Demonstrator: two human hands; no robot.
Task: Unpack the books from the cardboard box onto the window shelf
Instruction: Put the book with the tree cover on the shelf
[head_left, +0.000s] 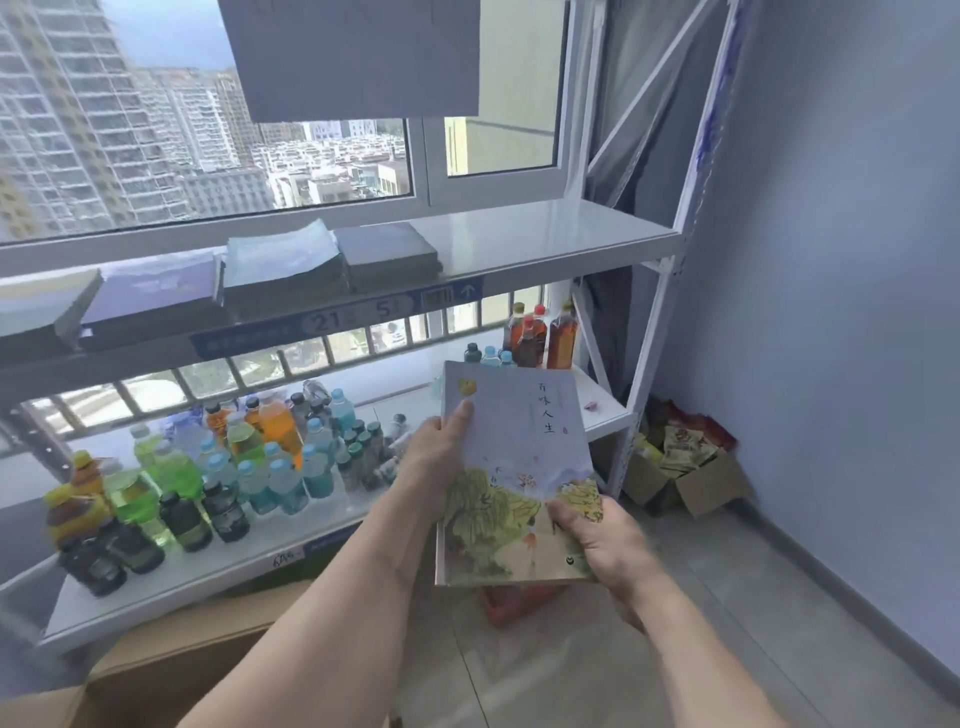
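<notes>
Head view: at lower centre-right of the frame both hands hold a pale book (519, 467) with yellow leaf art, tilted cover-up in the air in front of the shelving. The left hand (436, 452) grips its left edge, thumb lying on the cover; the right hand (602, 540) pinches the lower right corner. On the window shelf (545, 234), upper left of centre, four stacks of books (291, 260) lie flat (covers blurred). A cardboard box (171, 660) sits at lower left under the bottles (234, 457).
</notes>
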